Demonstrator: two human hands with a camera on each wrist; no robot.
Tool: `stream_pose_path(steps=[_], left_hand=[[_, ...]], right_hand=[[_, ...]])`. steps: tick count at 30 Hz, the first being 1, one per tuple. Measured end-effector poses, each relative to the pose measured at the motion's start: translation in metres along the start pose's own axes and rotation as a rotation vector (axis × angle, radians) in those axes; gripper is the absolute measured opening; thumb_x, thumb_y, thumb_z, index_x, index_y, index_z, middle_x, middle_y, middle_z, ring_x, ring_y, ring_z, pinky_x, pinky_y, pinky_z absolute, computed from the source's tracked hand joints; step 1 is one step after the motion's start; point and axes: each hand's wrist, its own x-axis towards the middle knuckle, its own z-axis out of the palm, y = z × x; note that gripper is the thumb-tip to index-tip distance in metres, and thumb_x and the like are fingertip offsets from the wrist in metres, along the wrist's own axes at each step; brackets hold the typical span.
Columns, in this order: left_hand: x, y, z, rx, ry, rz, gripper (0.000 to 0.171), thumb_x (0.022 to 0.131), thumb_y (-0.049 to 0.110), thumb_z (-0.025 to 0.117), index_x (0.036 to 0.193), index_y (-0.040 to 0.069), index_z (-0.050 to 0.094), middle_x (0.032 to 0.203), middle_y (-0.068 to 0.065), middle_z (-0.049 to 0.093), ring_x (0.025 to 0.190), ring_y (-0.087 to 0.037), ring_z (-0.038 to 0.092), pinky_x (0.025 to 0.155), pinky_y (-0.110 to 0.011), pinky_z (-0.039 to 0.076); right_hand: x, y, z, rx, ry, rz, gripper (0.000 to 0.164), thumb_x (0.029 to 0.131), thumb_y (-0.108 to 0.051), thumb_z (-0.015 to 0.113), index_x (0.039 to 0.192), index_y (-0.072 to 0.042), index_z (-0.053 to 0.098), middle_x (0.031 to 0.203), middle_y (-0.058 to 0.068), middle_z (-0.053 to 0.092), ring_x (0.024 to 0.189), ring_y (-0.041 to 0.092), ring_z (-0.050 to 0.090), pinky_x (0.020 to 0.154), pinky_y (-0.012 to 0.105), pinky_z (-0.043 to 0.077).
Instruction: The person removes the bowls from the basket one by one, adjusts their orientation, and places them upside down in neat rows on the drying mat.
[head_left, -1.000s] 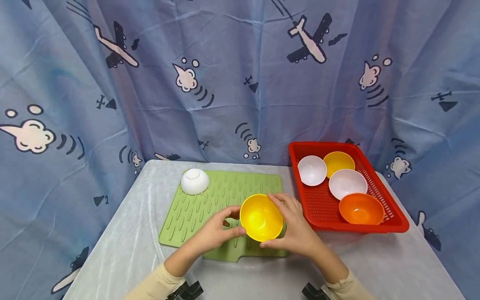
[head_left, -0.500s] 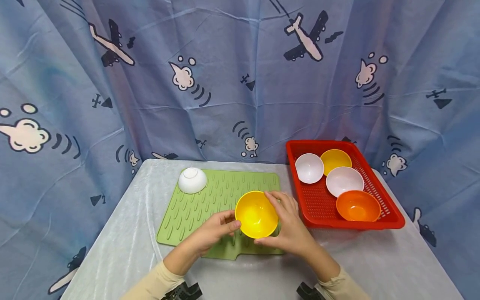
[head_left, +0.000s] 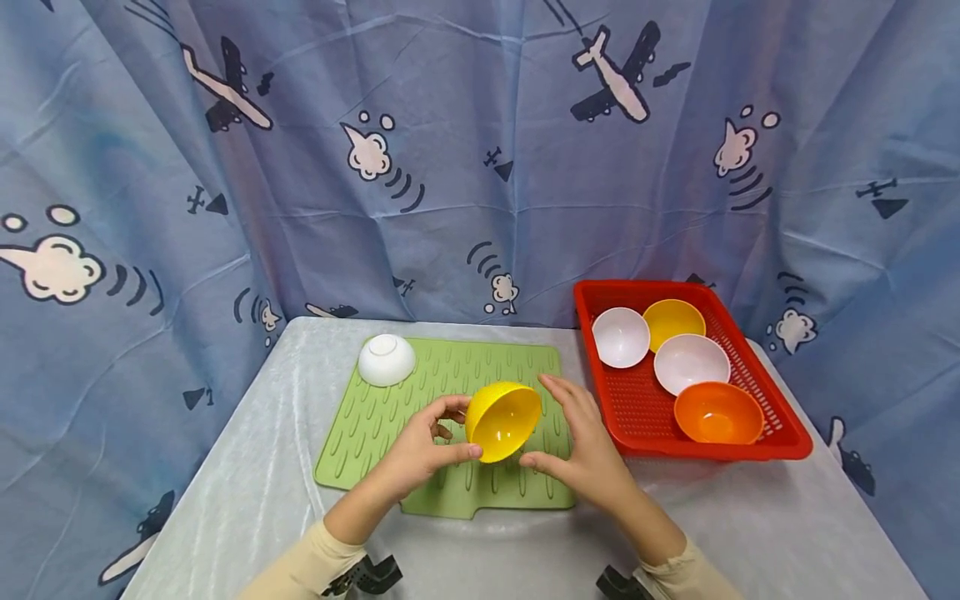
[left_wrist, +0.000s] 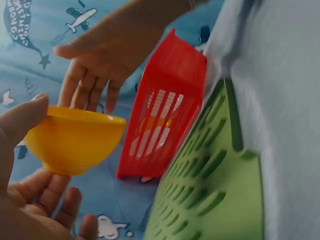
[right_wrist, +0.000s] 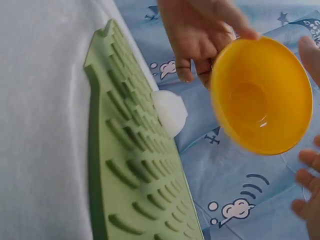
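Observation:
A yellow bowl (head_left: 504,422) is held above the green drying mat (head_left: 450,492), tilted so its opening faces right. My left hand (head_left: 423,450) grips it, with the thumb at the rim and fingers behind, as the left wrist view also shows on the bowl (left_wrist: 75,140). To the right of the bowl, my right hand (head_left: 588,454) has its thumb and fingers spread apart with a gap to the rim. Upside down on the mat's far left corner rests a white bowl (head_left: 386,360).
On the right stands a red basket (head_left: 633,417). Inside are two white bowls (head_left: 621,337), a yellow bowl (head_left: 674,323) and an orange bowl (head_left: 718,414), all opening upward. A blue curtain (head_left: 450,167) hangs behind the white-covered table (head_left: 240,467).
The yellow bowl has turned from facing up toward the head camera to facing right. My right hand has let go of its rim, while the left has kept hold.

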Motion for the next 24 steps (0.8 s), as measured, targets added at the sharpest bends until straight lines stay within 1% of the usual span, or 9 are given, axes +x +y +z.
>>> stream_pose_path(steps=[2,5,7,10,12,15,20,22,24], left_hand=[[0.000,0.002,-0.001,0.117,0.032,0.069,0.067,0.077,0.025,0.091,0.136,0.021,0.060,0.127,0.004,0.061,0.118,-0.025,0.053,0.095,-0.043,0.044],[-0.002,0.006,-0.002,0.260,0.061,0.171,0.073,0.071,0.028,0.096,0.135,0.026,0.061,0.133,0.009,0.057,0.124,-0.018,0.051,0.102,-0.049,0.044],[-0.004,0.008,-0.003,0.324,0.069,0.234,0.075,0.069,0.026,0.097,0.134,0.026,0.061,0.136,0.010,0.056,0.128,-0.018,0.048,0.104,-0.053,0.043],[-0.007,0.010,-0.004,0.410,0.071,0.302,0.076,0.067,0.024,0.098,0.134,0.027,0.062,0.137,0.012,0.055,0.130,-0.016,0.044,0.105,-0.054,0.042],[-0.008,0.012,-0.004,0.446,0.071,0.333,0.077,0.066,0.023,0.098,0.134,0.027,0.062,0.136,0.012,0.055,0.128,-0.016,0.044,0.105,-0.053,0.041],[-0.007,0.013,-0.005,0.492,0.067,0.380,0.078,0.065,0.023,0.098,0.133,0.027,0.062,0.135,0.012,0.056,0.126,-0.015,0.043,0.104,-0.050,0.038],[-0.005,0.014,-0.006,0.565,0.054,0.473,0.077,0.063,0.026,0.098,0.132,0.022,0.063,0.134,0.007,0.058,0.124,-0.017,0.044,0.103,-0.048,0.034],[-0.005,0.014,-0.007,0.581,0.048,0.494,0.077,0.063,0.028,0.098,0.132,0.021,0.064,0.134,0.006,0.058,0.123,-0.018,0.045,0.104,-0.048,0.032],[-0.005,0.014,-0.007,0.579,0.039,0.496,0.077,0.063,0.029,0.098,0.132,0.021,0.064,0.134,0.006,0.058,0.124,-0.018,0.045,0.105,-0.048,0.032]], right_hand=[[-0.001,-0.001,-0.003,0.041,-0.015,0.060,0.096,0.075,-0.029,0.092,0.157,-0.017,0.041,0.155,0.007,0.045,0.143,0.033,0.039,0.108,0.069,0.035],[-0.002,-0.001,-0.005,0.091,-0.070,0.139,0.084,0.084,-0.029,0.085,0.156,-0.017,0.043,0.153,0.008,0.049,0.141,0.034,0.044,0.108,0.069,0.036],[-0.003,-0.002,-0.004,0.109,-0.122,0.192,0.080,0.087,-0.031,0.082,0.155,-0.016,0.043,0.151,0.010,0.051,0.138,0.036,0.047,0.108,0.068,0.037],[-0.004,-0.003,-0.001,0.112,-0.188,0.266,0.078,0.088,-0.035,0.080,0.154,-0.013,0.045,0.147,0.012,0.053,0.135,0.038,0.050,0.105,0.067,0.041],[-0.003,-0.003,0.001,0.116,-0.209,0.293,0.077,0.087,-0.036,0.080,0.153,-0.013,0.046,0.146,0.012,0.054,0.134,0.037,0.051,0.105,0.066,0.042],[-0.002,-0.002,0.003,0.137,-0.207,0.304,0.076,0.086,-0.036,0.081,0.151,-0.011,0.049,0.144,0.011,0.056,0.133,0.036,0.052,0.105,0.066,0.042],[-0.001,-0.001,0.003,0.198,-0.219,0.320,0.073,0.087,-0.037,0.079,0.149,-0.011,0.050,0.143,0.011,0.059,0.133,0.036,0.052,0.106,0.066,0.040],[-0.001,0.000,0.004,0.227,-0.235,0.338,0.072,0.088,-0.037,0.079,0.149,-0.011,0.051,0.143,0.011,0.058,0.134,0.037,0.051,0.107,0.066,0.039],[-0.001,0.000,0.003,0.253,-0.249,0.368,0.072,0.088,-0.037,0.080,0.149,-0.012,0.051,0.145,0.012,0.057,0.136,0.038,0.050,0.108,0.067,0.038]])
